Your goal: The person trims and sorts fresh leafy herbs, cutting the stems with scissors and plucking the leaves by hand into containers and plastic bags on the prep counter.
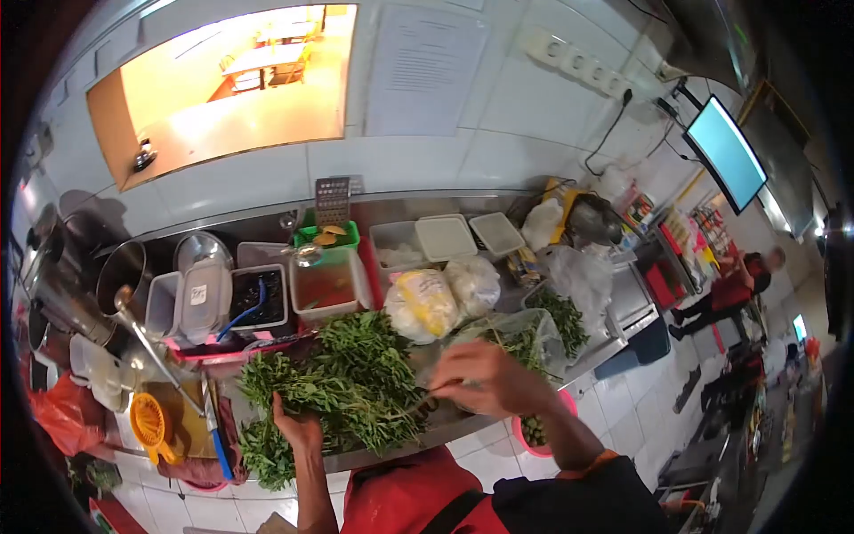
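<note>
A large heap of leafy green herbs [369, 378] lies on the steel counter in front of me. My left hand [298, 429] is at the near left side of the heap, its fingers partly among the leaves and stems. Over the right end of the heap is my right hand [480, 378], fingers pinched together near the stem ends; whatever is between the fingertips is too small to make out. Just beyond that hand sits a clear plastic bag [547, 343] with more greens in it.
Behind the heap stand a tub of red liquid [325, 280], a tub of dark contents [258, 298] and stuffed plastic bags [422, 303]. A blue-handled knife [218, 445] and orange juicer [151, 423] are at left. A pink bucket [569, 409] stands below right. Another person [738, 285] is farther right.
</note>
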Demonstrator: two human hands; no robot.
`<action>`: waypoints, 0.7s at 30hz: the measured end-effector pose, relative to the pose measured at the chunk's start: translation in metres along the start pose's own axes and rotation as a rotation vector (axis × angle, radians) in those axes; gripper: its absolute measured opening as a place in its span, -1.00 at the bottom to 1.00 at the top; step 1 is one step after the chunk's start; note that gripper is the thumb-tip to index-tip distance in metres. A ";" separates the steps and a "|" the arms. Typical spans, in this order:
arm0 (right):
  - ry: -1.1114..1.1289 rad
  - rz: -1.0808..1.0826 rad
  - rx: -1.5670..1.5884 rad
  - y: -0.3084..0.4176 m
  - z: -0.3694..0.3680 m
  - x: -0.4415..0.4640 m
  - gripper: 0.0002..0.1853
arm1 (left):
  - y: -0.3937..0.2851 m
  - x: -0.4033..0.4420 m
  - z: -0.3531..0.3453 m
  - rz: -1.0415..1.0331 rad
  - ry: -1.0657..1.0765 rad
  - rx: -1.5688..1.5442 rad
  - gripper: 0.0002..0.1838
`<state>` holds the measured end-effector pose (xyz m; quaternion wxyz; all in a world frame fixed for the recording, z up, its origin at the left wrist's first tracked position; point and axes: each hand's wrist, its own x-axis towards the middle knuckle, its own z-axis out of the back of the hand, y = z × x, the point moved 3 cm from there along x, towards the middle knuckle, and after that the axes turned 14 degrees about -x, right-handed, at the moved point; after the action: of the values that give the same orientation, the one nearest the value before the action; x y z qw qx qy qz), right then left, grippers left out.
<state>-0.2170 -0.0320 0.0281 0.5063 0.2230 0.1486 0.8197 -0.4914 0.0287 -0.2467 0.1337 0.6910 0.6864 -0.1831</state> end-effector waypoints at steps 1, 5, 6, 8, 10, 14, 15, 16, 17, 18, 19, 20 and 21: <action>-0.019 -0.066 0.018 -0.008 0.024 -0.015 -0.89 | 0.000 0.009 0.010 0.005 -0.056 0.125 -0.58; 0.025 -0.465 -0.145 -0.061 0.070 -0.075 -0.87 | -0.005 0.017 0.023 0.045 -0.101 0.337 -0.58; 0.029 -0.467 -0.140 -0.077 0.069 -0.087 -0.87 | -0.006 0.015 0.019 0.084 -0.059 0.374 -0.59; 0.119 -0.639 -0.290 -0.110 0.061 -0.108 -0.79 | -0.009 0.009 0.006 0.150 0.000 0.393 -0.58; 0.045 -0.621 -0.432 -0.115 0.056 -0.116 -0.75 | -0.016 0.002 -0.003 0.185 0.043 0.413 -0.57; -0.265 -0.539 -0.524 -0.062 0.044 -0.071 -0.71 | -0.043 -0.019 0.014 0.202 -0.091 0.562 -0.38; -0.258 -0.450 -0.324 -0.049 0.025 -0.056 -0.75 | -0.049 -0.024 0.019 0.163 -0.129 0.571 -0.32; -0.253 -0.368 -0.129 -0.036 0.006 -0.043 -0.78 | -0.053 -0.029 0.020 0.131 -0.160 0.580 -0.25; -0.183 -0.252 -0.049 -0.024 -0.023 -0.026 -0.82 | -0.058 -0.035 0.017 0.151 -0.128 0.567 -0.16; -0.116 -0.138 0.023 -0.012 -0.056 -0.011 -0.85 | -0.060 -0.042 0.011 0.130 -0.145 0.570 -0.16; 0.048 -0.081 0.110 -0.004 -0.092 0.001 -0.86 | -0.060 -0.050 0.001 0.074 -0.138 0.629 -0.16; 0.053 0.037 0.235 0.002 -0.136 0.010 -0.85 | -0.059 -0.058 -0.007 0.021 -0.128 0.687 -0.17; 0.175 0.111 0.214 0.007 -0.176 0.017 -0.78 | -0.060 -0.065 -0.012 -0.068 -0.145 0.736 -0.18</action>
<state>-0.3196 -0.0234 -0.1159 0.4186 0.2110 0.2661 0.8423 -0.5498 -0.0235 -0.2037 -0.0817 0.6548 0.5859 -0.4704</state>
